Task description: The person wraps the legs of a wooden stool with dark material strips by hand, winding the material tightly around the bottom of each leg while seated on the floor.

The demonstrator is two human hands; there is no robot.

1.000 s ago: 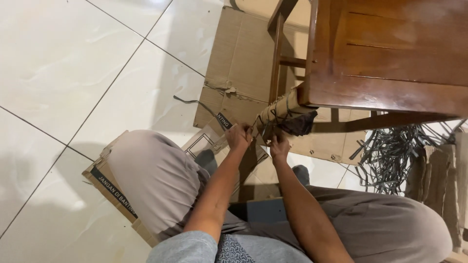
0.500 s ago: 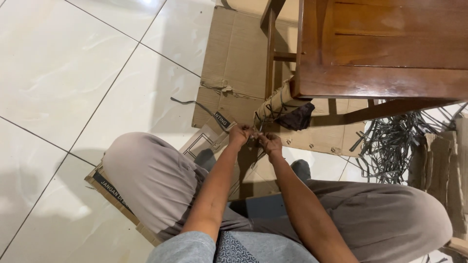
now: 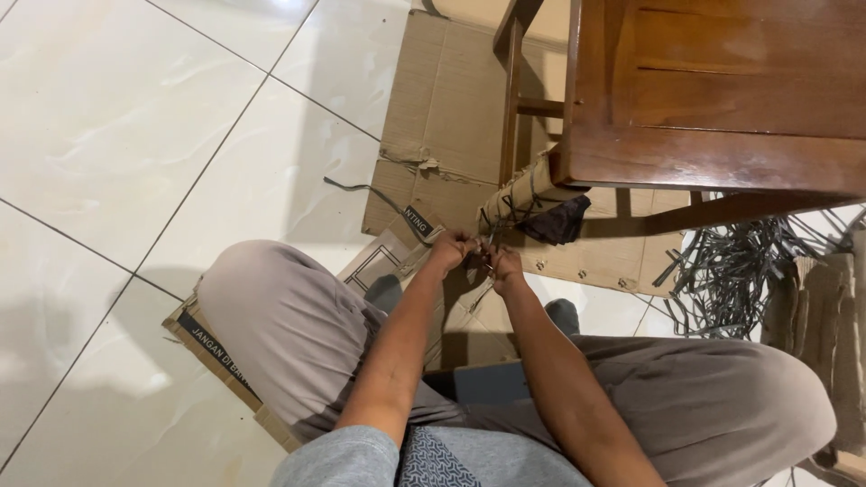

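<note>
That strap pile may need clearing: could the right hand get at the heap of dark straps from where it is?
Probably yes. The right hand is at the wrapped chair leg; the heap of dark straps lies to its right, with only open cardboard between.

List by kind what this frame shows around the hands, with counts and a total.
Hands: 2, left hand and right hand, both at the foot of the wrapped leg
Wooden furniture pieces: 1, brown table
Cardboard-wrapped legs: 1, wrapped leg
Dark cloth scraps: 1, dark cloth
Heaps of grey straps: 1, strap pile
Flattened cardboard sheets: at least 2, cardboard
Total: 8
</note>
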